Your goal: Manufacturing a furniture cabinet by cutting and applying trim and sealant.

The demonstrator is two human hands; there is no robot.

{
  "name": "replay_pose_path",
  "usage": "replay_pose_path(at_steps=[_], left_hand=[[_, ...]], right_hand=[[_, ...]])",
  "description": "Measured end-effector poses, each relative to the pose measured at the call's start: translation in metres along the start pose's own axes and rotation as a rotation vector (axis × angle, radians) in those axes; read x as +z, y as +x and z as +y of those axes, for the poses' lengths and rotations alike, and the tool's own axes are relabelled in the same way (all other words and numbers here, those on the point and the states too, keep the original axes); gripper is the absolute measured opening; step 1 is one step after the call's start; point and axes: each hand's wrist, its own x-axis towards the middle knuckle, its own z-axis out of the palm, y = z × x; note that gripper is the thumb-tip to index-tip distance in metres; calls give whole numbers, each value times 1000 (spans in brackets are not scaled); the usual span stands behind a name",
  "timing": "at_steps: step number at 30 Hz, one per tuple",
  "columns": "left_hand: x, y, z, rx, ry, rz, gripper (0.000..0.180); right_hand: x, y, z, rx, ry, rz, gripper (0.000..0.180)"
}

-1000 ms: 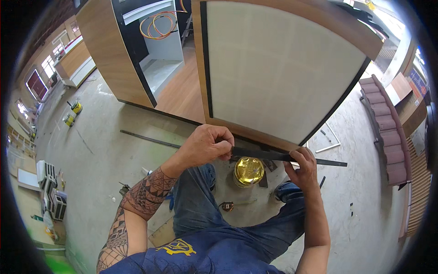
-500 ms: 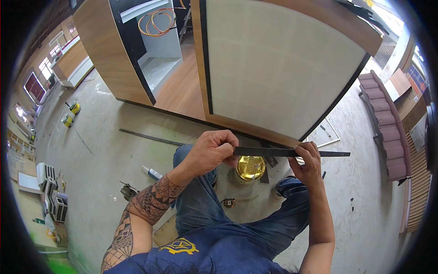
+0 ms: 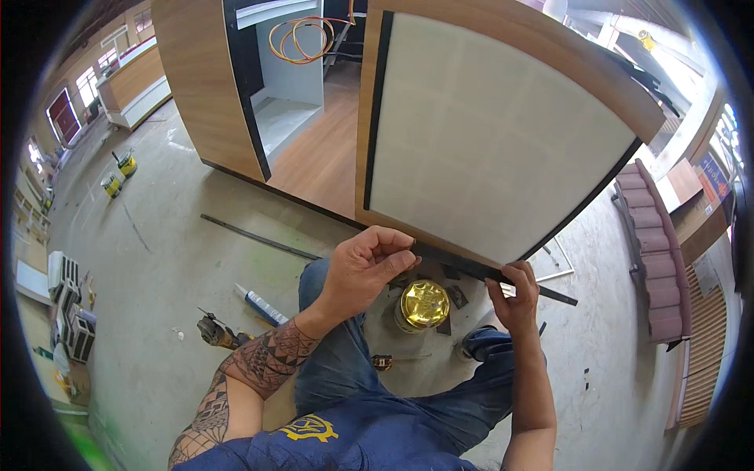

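Observation:
A thin, flat black strip (image 3: 457, 264) stretches between my hands, tilted down to the right. My left hand (image 3: 363, 265) pinches its left end between thumb and fingers. Toward the other end my right hand (image 3: 516, 297) grips it, with a short length sticking out past the fingers. In view, the strip overlaps the bottom edge of a wood-framed white panel (image 3: 495, 133) with black edging on its sides; I cannot tell whether they touch. Below the strip, between my knees, stands a can with a shiny gold lid (image 3: 425, 304).
Another black strip (image 3: 259, 235) lies on the floor at left. Near my left knee are a sealant tube (image 3: 263, 304) and a power tool (image 3: 218, 330). A tape measure (image 3: 382, 362) lies between my legs. A wooden cabinet (image 3: 206, 86) with coiled orange cable (image 3: 301, 41) rises ahead.
The strip has gone from nearly level to slanting down rightward, its left end nearer the panel's lower edge. My right hand has moved slightly down and left. The view has shifted a little.

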Motion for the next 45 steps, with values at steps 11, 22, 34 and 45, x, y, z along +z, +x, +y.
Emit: replay_pose_path(at_steps=[11,22,34,45], left_hand=[[-14,-6,1,-213,-32,-41,10],[-11,3,11,-103,40,96,22],[-57,-28,-9,288,806,316,24],[-301,-230,-215,-1257,1128,-72,63]], right_hand=[[4,-9,0,-36,-15,-32,41],[24,4,1,-65,-28,34,37],[35,-47,82,144,-87,333,20],[-136,12,98,263,388,804,34]])
